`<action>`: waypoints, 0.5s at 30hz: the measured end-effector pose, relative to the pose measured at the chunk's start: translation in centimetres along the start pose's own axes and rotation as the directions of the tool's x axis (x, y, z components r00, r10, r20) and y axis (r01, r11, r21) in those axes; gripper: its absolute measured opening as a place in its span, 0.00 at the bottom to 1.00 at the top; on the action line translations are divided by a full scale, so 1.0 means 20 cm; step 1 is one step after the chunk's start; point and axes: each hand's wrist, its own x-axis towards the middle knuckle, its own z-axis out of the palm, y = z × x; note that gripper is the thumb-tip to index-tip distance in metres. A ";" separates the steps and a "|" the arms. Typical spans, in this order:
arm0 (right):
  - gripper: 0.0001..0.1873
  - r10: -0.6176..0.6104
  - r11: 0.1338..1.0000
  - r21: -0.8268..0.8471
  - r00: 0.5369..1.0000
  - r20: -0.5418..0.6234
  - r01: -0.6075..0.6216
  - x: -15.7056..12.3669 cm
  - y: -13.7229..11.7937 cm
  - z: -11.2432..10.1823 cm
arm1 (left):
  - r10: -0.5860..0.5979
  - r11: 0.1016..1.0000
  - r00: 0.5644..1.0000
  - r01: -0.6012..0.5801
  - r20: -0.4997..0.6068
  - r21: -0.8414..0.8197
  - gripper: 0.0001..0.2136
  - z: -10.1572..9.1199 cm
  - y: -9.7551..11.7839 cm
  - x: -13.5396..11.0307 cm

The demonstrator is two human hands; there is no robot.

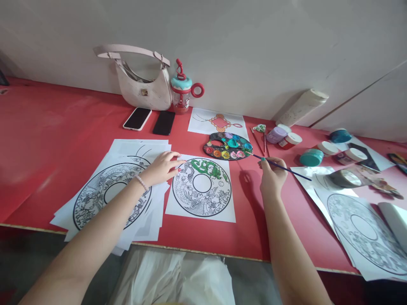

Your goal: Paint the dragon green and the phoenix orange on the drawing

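My right hand is closed around a thin dark-blue paintbrush. Its bristle end is at the green paint on the right end of a black paint palette, whose wells hold several colours. In front of me lies a square sheet with a ring-shaped line drawing; a dragon-like figure at its top is painted green. My left hand, with a beaded bracelet at the wrist, rests fingers apart at the sheet's upper left edge. Under that hand and forearm spreads a stack of printed sheets.
Behind are two phones, a white handbag, a cup with straw and a knot picture. Paint jars and more brushes lie right, beside a grey-looking cup and further printed sheets.
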 end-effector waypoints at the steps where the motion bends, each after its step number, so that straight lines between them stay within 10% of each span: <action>1: 0.09 -0.001 1.000 0.001 1.000 0.007 0.001 0.00 0.00 0.00 | 0.004 1.000 1.000 -0.004 0.004 -0.001 0.15 0.00 0.00 0.00; 15: 0.09 0.076 0.996 0.014 0.958 0.278 -0.083 -0.24 -0.21 0.01 | 0.067 0.997 0.997 -0.065 0.031 -0.040 0.22 0.01 0.07 -0.01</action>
